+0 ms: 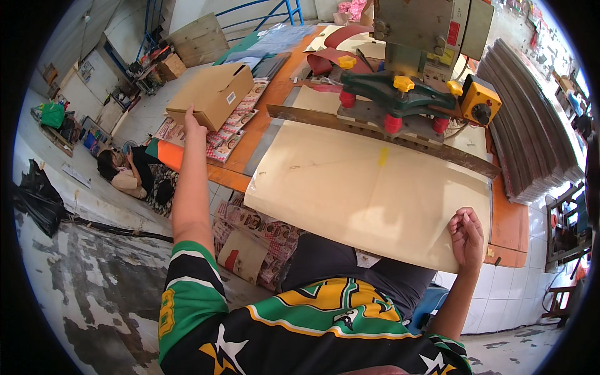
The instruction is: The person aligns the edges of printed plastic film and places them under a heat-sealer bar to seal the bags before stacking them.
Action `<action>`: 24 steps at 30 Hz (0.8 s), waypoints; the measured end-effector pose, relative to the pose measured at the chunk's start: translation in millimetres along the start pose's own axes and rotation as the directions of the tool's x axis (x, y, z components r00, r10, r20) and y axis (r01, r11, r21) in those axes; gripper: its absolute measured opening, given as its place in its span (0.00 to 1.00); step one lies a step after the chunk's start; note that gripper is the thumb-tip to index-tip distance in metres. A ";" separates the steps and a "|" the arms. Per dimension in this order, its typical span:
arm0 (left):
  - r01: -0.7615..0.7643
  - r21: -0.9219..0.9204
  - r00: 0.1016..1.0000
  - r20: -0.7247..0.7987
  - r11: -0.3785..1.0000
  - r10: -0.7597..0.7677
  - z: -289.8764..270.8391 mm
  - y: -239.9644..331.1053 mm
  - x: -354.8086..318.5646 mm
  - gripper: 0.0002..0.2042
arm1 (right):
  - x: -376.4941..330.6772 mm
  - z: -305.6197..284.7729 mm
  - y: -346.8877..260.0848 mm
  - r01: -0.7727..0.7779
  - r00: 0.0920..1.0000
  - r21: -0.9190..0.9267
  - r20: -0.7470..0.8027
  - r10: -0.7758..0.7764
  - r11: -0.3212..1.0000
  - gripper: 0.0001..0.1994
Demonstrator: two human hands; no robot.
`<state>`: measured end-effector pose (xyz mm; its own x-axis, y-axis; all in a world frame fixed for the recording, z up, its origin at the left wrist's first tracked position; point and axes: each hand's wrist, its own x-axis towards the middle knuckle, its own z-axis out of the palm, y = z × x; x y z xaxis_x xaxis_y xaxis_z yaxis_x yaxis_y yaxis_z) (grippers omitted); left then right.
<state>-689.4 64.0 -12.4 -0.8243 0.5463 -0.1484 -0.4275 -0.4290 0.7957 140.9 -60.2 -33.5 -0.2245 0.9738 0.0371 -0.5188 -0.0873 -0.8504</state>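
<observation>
An orange surface [509, 226] is spreading under the cream sheet [359, 187], showing as bare strips to the left and right of it. The cream sheet itself is lying flat and broad, carrying faint creases, a small yellow mark near its far edge and patches of light and shadow. A grey machine [412, 31] is standing beyond the cream sheet, its dark green frame [400, 94] reaching over the far part. A stack of brown boards [531, 122] is rising to the right of the cream sheet. A long metal bar [369, 130] is running across the cream sheet's far portion. To the left of the cream sheet's far corner, the cardboard box [212, 100] is sitting over pink-and-white printed pieces [223, 145]; it is plain brown and matte, with crisp straight edges, a dark slot near its far right end and a small white label on its side. Of the hands, the left hand [195, 128] is holding the box's near edge, its thumb pointing up against the side and its other fingers hiding from view. The right hand [467, 237] is hovering or resting, which I cannot tell, at the cream sheet's right end, its fingers curling loosely inward and nothing showing in them. Yellow knobs [403, 84] are topping the green frame beyond the cream sheet.
</observation>
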 end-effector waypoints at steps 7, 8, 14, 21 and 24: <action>0.080 0.108 0.996 -0.034 0.991 -0.077 25.7 -4.9 -16.8 0.36 | -1.2 -2.1 1.8 0.012 1.000 0.010 -0.013 -0.012 1.000 0.07; 0.088 0.138 0.995 -0.052 0.987 -0.081 31.5 -5.5 -25.2 0.36 | -1.5 -2.2 1.6 0.013 1.000 0.009 -0.012 -0.013 1.000 0.07; 0.120 0.297 0.985 -0.156 0.947 -0.075 35.7 12.5 -36.4 0.40 | -0.3 -1.3 2.2 0.007 1.000 0.014 0.010 -0.008 1.000 0.08; 0.213 0.333 0.959 -0.251 0.919 -0.131 49.9 12.0 -37.1 0.38 | -0.5 -2.4 2.6 0.012 1.000 0.001 -0.002 -0.012 1.000 0.07; 0.288 0.299 0.946 -0.235 0.910 -0.223 56.7 11.0 -36.0 0.34 | -0.3 -0.7 2.0 0.014 1.000 -0.002 -0.004 -0.014 1.000 0.07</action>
<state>-643.4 80.4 35.0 -0.7719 0.4437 -0.4552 -0.5154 -0.0177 0.8567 140.5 -60.6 -35.6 -0.2143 0.9756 0.0470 -0.5199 -0.0733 -0.8511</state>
